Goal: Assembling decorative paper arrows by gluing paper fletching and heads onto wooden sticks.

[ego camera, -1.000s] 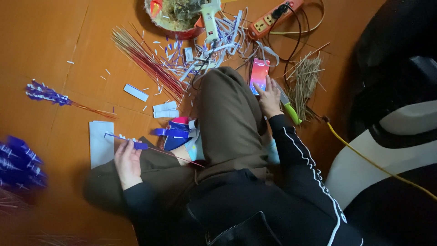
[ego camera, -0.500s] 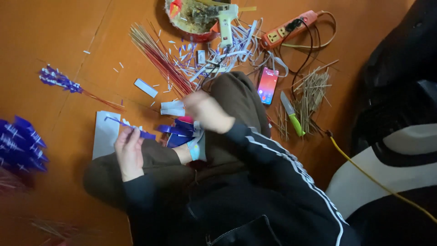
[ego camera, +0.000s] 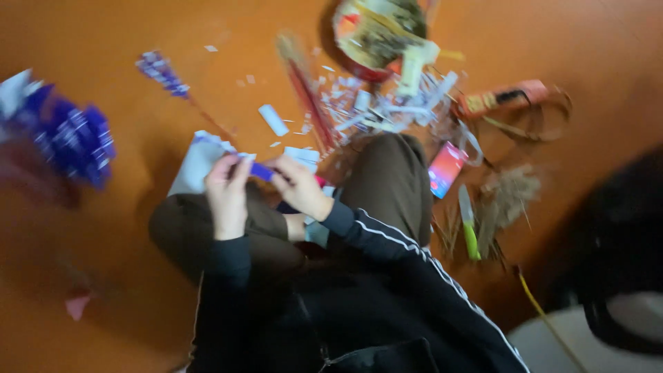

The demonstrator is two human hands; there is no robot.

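At the centre of the frame, above the dark-trousered knees, the left hand (ego camera: 226,195) and the right hand (ego camera: 298,185) meet, fingers of both closed on a small blue paper strip (ego camera: 261,170) held between them over a pale sheet of paper (ego camera: 193,162) on the orange floor (ego camera: 103,276). Right of the knee lie a pink-screened phone (ego camera: 446,169) and a green-handled knife (ego camera: 469,224). Farther up, white paper scraps (ego camera: 373,103) lie near a round red bowl (ego camera: 373,34). A blurred heap of blue paper flowers (ego camera: 72,141) sits at the left edge.
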